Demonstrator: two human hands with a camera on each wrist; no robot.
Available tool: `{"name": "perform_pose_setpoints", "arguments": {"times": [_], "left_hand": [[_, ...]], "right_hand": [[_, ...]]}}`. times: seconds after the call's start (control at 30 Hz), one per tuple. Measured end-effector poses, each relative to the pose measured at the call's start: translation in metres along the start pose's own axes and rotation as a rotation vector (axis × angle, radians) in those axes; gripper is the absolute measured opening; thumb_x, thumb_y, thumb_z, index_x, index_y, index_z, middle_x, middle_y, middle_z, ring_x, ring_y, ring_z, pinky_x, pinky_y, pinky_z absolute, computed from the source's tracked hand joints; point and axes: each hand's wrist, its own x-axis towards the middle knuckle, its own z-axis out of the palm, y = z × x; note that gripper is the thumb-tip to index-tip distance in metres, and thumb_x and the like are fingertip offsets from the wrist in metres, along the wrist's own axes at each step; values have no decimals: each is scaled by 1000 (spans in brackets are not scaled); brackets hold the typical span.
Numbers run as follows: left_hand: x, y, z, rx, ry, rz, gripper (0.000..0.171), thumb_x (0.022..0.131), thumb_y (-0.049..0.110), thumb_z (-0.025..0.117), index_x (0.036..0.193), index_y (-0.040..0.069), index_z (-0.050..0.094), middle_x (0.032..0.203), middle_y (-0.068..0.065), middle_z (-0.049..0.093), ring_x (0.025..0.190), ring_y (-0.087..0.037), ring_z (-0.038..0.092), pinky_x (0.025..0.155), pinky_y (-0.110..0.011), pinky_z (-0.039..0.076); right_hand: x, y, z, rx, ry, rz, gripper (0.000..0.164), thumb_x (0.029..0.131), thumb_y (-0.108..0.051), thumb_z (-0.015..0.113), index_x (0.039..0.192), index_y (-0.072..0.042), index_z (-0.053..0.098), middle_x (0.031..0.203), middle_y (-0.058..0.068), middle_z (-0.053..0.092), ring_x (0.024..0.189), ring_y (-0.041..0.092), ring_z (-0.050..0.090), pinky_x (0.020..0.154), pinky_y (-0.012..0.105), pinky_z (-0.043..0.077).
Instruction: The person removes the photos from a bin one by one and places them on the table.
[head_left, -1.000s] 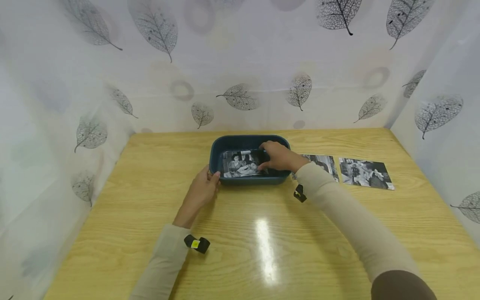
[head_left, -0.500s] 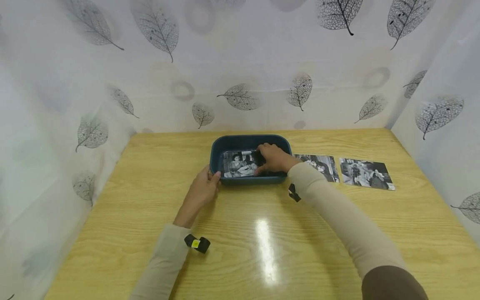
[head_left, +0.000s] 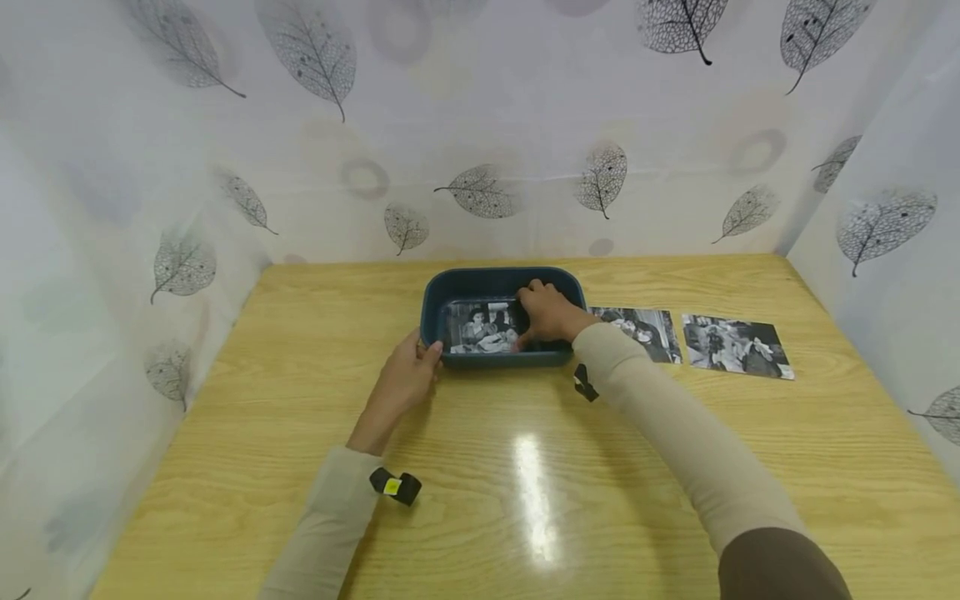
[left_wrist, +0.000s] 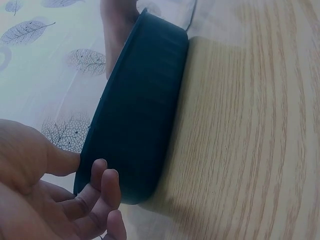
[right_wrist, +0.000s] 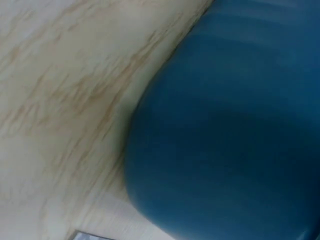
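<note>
A dark blue rectangular tray [head_left: 495, 361] with rounded corners stands towards the back of the table. My left hand [head_left: 403, 379] holds its near left corner, thumb at the rim and fingers against the outer wall, as the left wrist view shows on the tray wall [left_wrist: 140, 100]. Inside lies a black-and-white photograph [head_left: 480, 327]. My right hand [head_left: 553, 313] reaches into the tray and grips the photograph's right part, thumb towards the near edge and fingers towards the far edge; the hand hides that end. Only the tray's outside [right_wrist: 225, 125] fills the right wrist view.
Right of the tray, a second black-and-white photograph [head_left: 645, 335] lies on the wooden table [head_left: 480, 467], partly behind my right forearm. Another photograph [head_left: 738, 346] lies farther right. A leaf-patterned curtain [head_left: 525, 108] closes off the back and sides.
My right hand has shifted slightly left inside the tray, its forearm following. My left hand, the tray and the two photographs on the table stay in place.
</note>
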Motion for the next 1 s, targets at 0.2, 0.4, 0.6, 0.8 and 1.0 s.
{"name": "perform_pose_setpoints", "arguments": {"times": [0.2, 0.4, 0.6, 0.8, 1.0], "left_hand": [[0, -1, -1, -5, -7, 1, 38, 110, 21, 46, 143, 2, 48, 99, -14, 65, 83, -27, 64, 67, -32, 49], [0, 0, -1, -13, -3, -2, 34, 109, 20, 47, 138, 2, 51, 98, -14, 65, 82, -26, 64, 67, -31, 48], [0, 1, -1, -15, -1, 5, 37, 109, 20, 47, 142, 2, 49, 97, -15, 65, 81, -25, 63, 66, -30, 48], [0, 2, -1, -23, -1, -3, 41, 110, 21, 46, 147, 3, 45, 98, -15, 64, 82, -28, 64, 66, -30, 47], [-1, 1, 0, -21, -3, -5, 42, 110, 21, 46, 147, 3, 45, 97, -14, 64, 82, -28, 64, 66, -31, 47]], "right_hand": [[-2, 1, -1, 68, 60, 21, 92, 72, -40, 93, 138, 6, 48, 131, 27, 42, 117, 42, 45, 100, 53, 42], [0, 6, -2, 191, 123, 59, 70, 79, -28, 90, 128, 2, 50, 126, 24, 48, 111, 39, 53, 97, 51, 45], [0, 10, -2, 276, 186, 70, 50, 85, -20, 84, 120, 0, 54, 120, 21, 50, 103, 36, 52, 92, 51, 45], [0, 10, -5, 286, 229, 51, 42, 89, -11, 79, 121, 1, 55, 123, 23, 51, 110, 37, 51, 95, 51, 45], [-2, 12, -11, 310, 275, -5, 32, 90, 1, 70, 119, 5, 59, 120, 25, 57, 114, 39, 53, 98, 51, 45]]}}
